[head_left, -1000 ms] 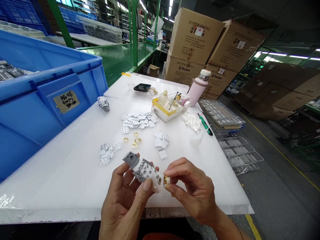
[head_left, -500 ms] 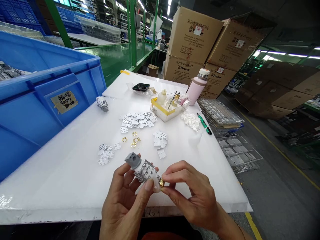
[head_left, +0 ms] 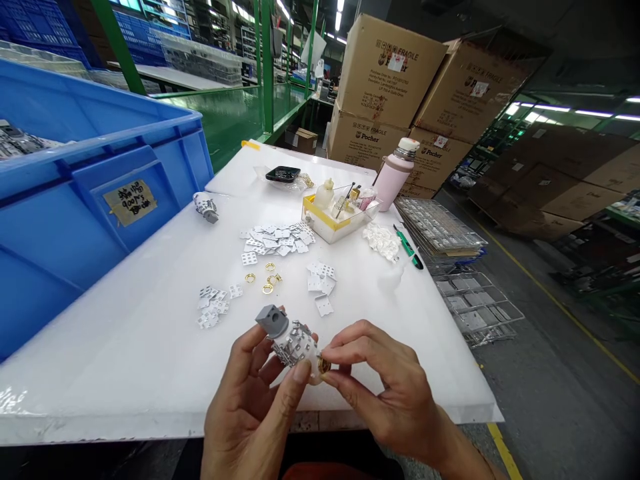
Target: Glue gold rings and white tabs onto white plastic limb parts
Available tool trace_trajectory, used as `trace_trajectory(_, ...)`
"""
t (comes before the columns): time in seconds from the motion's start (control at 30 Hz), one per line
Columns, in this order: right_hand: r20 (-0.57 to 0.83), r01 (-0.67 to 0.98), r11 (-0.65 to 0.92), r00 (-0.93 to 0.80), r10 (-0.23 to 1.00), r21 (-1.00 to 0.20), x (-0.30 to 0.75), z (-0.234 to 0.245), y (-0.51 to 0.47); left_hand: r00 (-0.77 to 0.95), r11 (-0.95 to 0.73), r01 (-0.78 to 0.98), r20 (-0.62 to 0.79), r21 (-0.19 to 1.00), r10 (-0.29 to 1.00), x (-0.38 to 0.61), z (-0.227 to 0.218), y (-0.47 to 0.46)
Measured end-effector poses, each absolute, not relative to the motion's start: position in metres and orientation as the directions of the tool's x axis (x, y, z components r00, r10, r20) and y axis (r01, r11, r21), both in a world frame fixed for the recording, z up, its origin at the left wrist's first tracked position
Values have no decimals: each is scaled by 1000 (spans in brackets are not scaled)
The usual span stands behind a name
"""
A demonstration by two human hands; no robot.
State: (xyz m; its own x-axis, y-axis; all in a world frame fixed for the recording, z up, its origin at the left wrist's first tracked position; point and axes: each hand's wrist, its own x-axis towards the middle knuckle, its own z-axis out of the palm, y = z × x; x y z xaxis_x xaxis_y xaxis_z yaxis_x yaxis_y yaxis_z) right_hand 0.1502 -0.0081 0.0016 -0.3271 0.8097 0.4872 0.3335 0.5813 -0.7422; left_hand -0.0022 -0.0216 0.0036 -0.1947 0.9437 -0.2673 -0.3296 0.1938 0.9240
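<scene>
Near the table's front edge, my left hand (head_left: 255, 400) is wrapped round a white and grey cylindrical model part (head_left: 295, 343) with a square grey block at its far end and small raised plates around its body. My right hand (head_left: 385, 380) pinches a gold ring (head_left: 324, 364) between thumb and fingers, at the part's near right end. Whether the ring is seated there or only touching, I cannot tell. Beyond my hands lie several loose gold rings (head_left: 268, 289). Small white plates with holes (head_left: 280, 239) lie in heaps around them.
A blue crate (head_left: 145, 200) stands along the left side, with a similar model part (head_left: 205, 208) beside it. At the back are a yellow-edged tray (head_left: 325, 230) of bottles, a phone (head_left: 283, 174) and a pink flask (head_left: 395, 177). Crumpled tissue (head_left: 381, 241) and a green cutter (head_left: 409, 248) lie right.
The gold ring has turned in my right fingers and now shows more of its round face. Both hands and the model part have shifted only slightly.
</scene>
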Motion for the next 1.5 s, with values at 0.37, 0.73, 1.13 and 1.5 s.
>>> trace_trajectory(0.37, 539, 323, 586, -230, 811, -743, 141, -5, -5, -273, 125, -313, -215, 942, 938, 2, 0, -21)
trace_trajectory(0.73, 454, 339, 534, -290, 843, -775, 139, -5, 2, -218, 222, -333, -304, 916, 928, -3, 0, -16)
trace_trajectory(1.13, 446, 455, 505, -238, 863, -733, 152, 18, 25, -176, 233, -432, -335, 871, 926, -5, 11, -10)
trace_trajectory(1.5, 455, 458, 271, 360, 814, -847, 165, 15, 218, -69, 288, -500, -369, 816, 927, -22, -5, -1)
